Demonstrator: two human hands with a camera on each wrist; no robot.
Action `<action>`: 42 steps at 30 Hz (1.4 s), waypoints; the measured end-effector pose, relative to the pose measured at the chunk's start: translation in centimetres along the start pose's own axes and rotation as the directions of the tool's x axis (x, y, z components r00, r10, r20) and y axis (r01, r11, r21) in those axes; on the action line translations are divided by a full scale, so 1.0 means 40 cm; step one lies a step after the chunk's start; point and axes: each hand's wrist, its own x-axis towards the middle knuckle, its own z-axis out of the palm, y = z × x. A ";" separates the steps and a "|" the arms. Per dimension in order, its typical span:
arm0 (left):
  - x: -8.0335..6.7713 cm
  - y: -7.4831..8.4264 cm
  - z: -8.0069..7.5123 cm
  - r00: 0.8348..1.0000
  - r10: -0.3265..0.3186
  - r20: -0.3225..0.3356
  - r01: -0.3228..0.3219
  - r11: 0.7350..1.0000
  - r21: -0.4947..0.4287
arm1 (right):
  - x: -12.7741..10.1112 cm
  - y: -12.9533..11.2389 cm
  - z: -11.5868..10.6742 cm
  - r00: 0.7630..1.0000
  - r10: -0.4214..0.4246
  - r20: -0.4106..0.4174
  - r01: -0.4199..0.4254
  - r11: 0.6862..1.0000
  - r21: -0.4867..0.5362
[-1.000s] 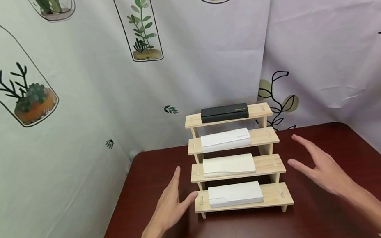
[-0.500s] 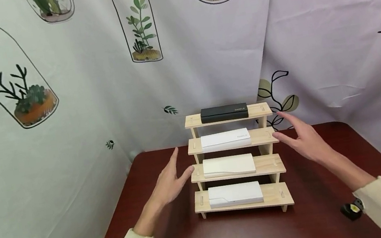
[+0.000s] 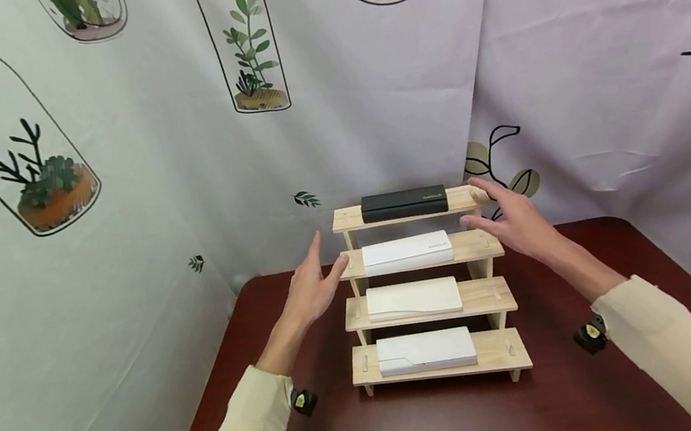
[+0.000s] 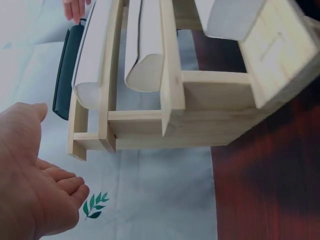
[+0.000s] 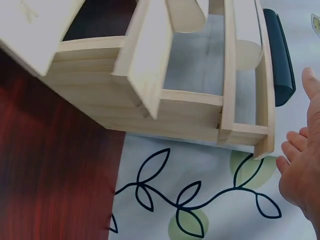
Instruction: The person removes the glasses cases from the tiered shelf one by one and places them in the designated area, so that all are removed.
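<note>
A pale wooden stepped rack with several shelves stands on a dark red table. A black case lies on the top shelf; a white case lies on the shelf below, another white case under that, and a third on the bottom shelf. My left hand hovers open by the rack's left end, level with the upper shelves. My right hand hovers open at the rack's right end, fingers near the top shelf. Neither hand holds anything. In the wrist views the black case shows beyond each open palm.
White cloth printed with plants hangs close behind and to the left of the table, and a pale cloth to the right. The table's front stretch lies between my forearms.
Both hands have risen and moved forward from beside the lower shelves to the level of the top two shelves. The cases and rack have not moved.
</note>
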 end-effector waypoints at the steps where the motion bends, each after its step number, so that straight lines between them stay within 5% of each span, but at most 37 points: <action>1: 0.008 0.002 0.002 1.000 -0.001 -0.007 0.001 1.000 -0.006 | 0.007 -0.001 -0.001 1.000 -0.002 -0.006 0.002 1.000 0.008; 8: 0.053 0.017 0.026 0.999 -0.013 -0.032 0.009 0.994 -0.109 | 0.054 -0.001 -0.017 1.000 0.027 0.010 -0.028 0.987 0.156; 18: 0.110 0.038 0.058 0.994 -0.046 -0.099 0.019 0.967 -0.254 | 0.113 -0.024 -0.010 0.988 0.051 0.145 -0.093 0.950 0.298; 26: 0.138 0.044 0.074 0.988 -0.121 -0.100 0.065 0.895 -0.441 | 0.135 -0.033 0.014 0.979 0.098 0.179 -0.154 0.931 0.332; 42: 0.166 0.049 0.094 0.970 -0.180 -0.162 0.094 0.895 -0.435 | 0.151 -0.034 0.019 0.958 0.150 0.243 -0.225 0.920 0.320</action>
